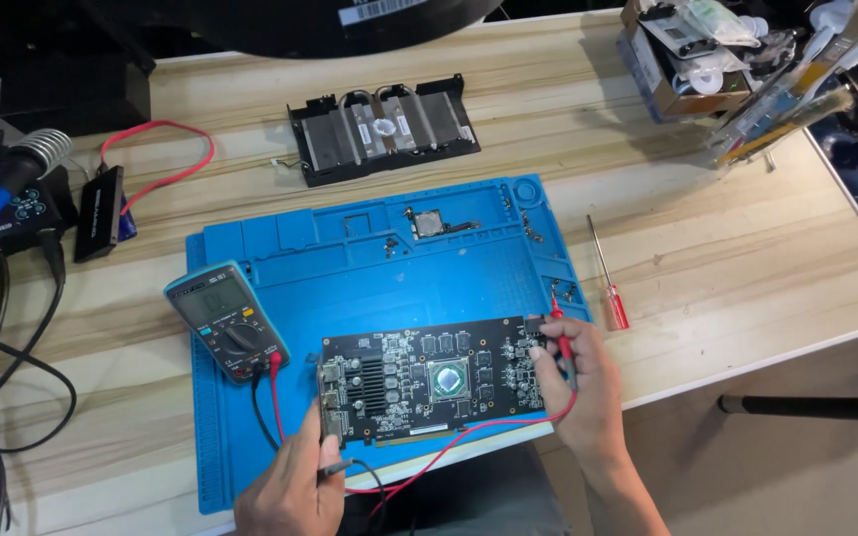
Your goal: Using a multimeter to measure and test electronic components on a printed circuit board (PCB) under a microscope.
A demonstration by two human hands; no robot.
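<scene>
partly hidden: black probe (333, 465) tip under left hand (295, 491)

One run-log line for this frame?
left hand: black probe at circuit board left edge | right hand: red probe at right end | multimeter on blue mat

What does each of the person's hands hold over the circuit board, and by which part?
The right hand pinches the red probe by its handle, tip on the circuit board. The left hand grips the black probe along its handle at the board's left edge.
</scene>
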